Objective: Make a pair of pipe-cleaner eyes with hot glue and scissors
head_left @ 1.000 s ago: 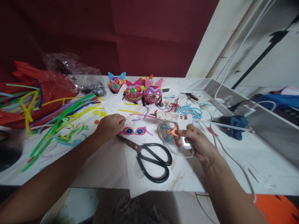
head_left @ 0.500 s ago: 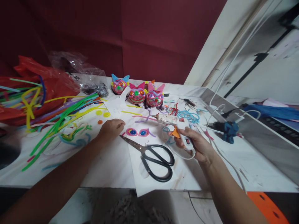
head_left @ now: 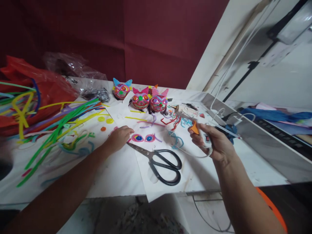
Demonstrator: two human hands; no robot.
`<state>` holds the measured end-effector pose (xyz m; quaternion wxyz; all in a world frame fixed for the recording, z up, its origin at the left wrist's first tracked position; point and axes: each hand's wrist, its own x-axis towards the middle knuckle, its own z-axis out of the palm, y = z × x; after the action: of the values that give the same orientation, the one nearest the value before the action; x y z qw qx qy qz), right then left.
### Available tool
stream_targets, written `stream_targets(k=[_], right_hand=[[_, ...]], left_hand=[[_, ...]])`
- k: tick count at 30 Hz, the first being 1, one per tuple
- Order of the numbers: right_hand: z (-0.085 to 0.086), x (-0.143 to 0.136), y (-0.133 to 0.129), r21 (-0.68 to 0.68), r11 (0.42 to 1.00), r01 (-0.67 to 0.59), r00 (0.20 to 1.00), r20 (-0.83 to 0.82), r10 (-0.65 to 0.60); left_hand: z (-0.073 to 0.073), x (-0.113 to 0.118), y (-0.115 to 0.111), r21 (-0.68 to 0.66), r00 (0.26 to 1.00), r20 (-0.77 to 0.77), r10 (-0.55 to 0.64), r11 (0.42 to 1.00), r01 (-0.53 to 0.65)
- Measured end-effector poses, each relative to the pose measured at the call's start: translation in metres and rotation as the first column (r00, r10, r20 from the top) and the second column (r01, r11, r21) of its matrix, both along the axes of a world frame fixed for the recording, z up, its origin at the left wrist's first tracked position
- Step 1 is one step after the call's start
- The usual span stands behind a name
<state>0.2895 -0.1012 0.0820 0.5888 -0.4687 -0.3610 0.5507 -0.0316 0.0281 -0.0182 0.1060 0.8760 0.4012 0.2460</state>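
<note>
My right hand [head_left: 215, 143] is wrapped round a white glue gun [head_left: 184, 112] with an orange trigger, held above the table and its nozzle aimed left. A glue stick juts from the gun's back. My left hand [head_left: 120, 139] is closed low over the table, fingertips together; whatever they hold, if anything, is hidden. Just right of it lie two pink-rimmed eye shapes [head_left: 149, 138] with blue centres. Black-handled scissors [head_left: 165, 165] rest on white paper [head_left: 147, 182], their blade tips beside my left fingers.
Several decorated heads with pointed ears [head_left: 140, 99] stand at the back. Pipe cleaners [head_left: 58, 130] spread over the left side near a red plastic bag [head_left: 48, 84]. Blue and red scraps [head_left: 177, 140] lie under the gun. A white cord trails from it. A low panel [head_left: 243, 136] borders the right.
My right hand has lifted the glue gun and shifted it right. My left hand has moved slightly toward the eye shapes. The camera view has turned a little.
</note>
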Motion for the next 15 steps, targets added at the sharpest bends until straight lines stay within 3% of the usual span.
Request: stream_targets(k=[11,15], right_hand=[[-0.043,0.062,-0.005,-0.181,0.980,0.083,0.994,-0.053,-0.094],[-0.048,0.079,-0.012,-0.281,0.940,0.192,0.981,0.063,-0.182]], left_hand=[[0.003,0.001,-0.001,0.029,0.999,-0.031,-0.017,0.999,0.018],[0.001,0.000,0.002,0.043,0.999,-0.024,-0.036,0.998,0.037]])
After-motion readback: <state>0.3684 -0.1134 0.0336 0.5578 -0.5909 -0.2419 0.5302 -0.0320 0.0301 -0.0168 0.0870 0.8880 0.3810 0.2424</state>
